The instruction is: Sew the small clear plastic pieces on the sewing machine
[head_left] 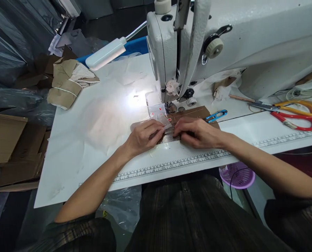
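Observation:
My left hand (pixel 146 135) pinches a sheer whitish strip of fabric (pixel 167 126) between thumb and fingers, just in front of the sewing machine's presser foot (pixel 168 107). Beneath it lies a piece of fine shiny mesh (pixel 169 138). My right hand (pixel 198 133) is closed, its fingertips bent down at the mesh's right side; what they grip is hidden. A flat brown piece (pixel 201 112) lies under and behind the right hand. Small red marks show on a clear plate or film (pixel 157 109) left of the needle.
The sewing machine (pixel 162 52) rises behind my hands, with a lit lamp (pixel 106 54) to its left. Blue thread snips (pixel 216 116) and scissors with red and yellow handles (pixel 284 110) lie right. A tied fabric bundle (pixel 66 84) sits at the table's left edge.

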`<state>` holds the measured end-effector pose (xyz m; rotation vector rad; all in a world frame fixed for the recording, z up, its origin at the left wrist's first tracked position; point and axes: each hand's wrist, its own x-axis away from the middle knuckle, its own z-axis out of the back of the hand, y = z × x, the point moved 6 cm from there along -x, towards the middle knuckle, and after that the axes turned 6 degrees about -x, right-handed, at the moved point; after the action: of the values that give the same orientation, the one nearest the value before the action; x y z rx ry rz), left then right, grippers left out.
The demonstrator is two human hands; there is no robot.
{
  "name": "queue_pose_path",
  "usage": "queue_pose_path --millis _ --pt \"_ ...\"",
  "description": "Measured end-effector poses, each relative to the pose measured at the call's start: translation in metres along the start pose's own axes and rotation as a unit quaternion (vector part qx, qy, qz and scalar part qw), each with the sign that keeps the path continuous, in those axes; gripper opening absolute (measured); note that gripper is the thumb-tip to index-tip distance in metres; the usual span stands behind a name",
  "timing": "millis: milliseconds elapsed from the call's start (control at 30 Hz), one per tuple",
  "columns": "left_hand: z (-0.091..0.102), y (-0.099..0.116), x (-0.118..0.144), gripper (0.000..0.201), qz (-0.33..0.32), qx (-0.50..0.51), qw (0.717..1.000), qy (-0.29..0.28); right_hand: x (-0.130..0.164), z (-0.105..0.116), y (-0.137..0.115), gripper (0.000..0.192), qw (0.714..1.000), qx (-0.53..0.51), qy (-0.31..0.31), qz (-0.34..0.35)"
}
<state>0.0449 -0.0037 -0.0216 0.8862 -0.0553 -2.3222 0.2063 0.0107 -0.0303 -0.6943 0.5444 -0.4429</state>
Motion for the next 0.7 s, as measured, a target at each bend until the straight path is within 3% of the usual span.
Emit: queue_pose_path --millis 167,367,533,700 --pt "0.002 0.004 -0.001 0.005 -0.027 -0.053 0.998 0.006 0.004 -0.015 -0.005 0.037 0.994 0.107 0.003 0.013" --pt "-0.002 0.012 0.0 0.008 -0.129 -0.115 0.983 -0.055 0.006 -0.013 -0.002 0.034 0.997 0.071 -0.023 0.015" --pt "-0.005 0.01 0.001 0.01 -0.108 -0.104 0.986 -0.075 0.0 0.003 0.008 0.035 1.0 0.0 -0.006 0.009" --pt "-0.006 0.01 0.002 0.006 -0.105 -0.125 0.985 -0.062 -0.009 0.009 0.028 0.04 0.996 0.086 0.0 -0.015"
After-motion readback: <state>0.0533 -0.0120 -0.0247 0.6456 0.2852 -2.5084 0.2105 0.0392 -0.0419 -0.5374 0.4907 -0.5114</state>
